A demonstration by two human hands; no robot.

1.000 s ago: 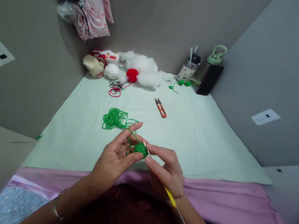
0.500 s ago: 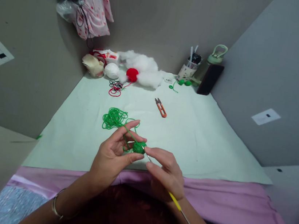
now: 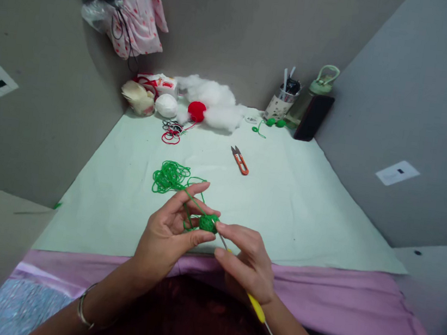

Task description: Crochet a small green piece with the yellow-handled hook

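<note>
My left hand (image 3: pixel 167 237) pinches a small green crocheted piece (image 3: pixel 208 222) between thumb and fingers, with green yarn running over its index finger. My right hand (image 3: pixel 249 264) grips a crochet hook (image 3: pixel 256 307) with a yellow handle; the metal tip touches the green piece. The yarn leads back to a loose green yarn pile (image 3: pixel 171 176) on the pale table cover (image 3: pixel 305 200) just beyond my hands.
Orange snips (image 3: pixel 240 160) lie mid-table. At the back stand white stuffing (image 3: pixel 215 103), a red ball (image 3: pixel 197 111), a white ball (image 3: pixel 166 105), tangled red and black thread (image 3: pixel 172 130), a pen cup (image 3: pixel 280 104), a green bottle (image 3: pixel 315 100) and small green pieces (image 3: pixel 274 123). Grey partition walls close three sides.
My right hand slid the hook back and forth at the green piece. My left index finger curled slightly lower over the yarn. Nothing else moved.
</note>
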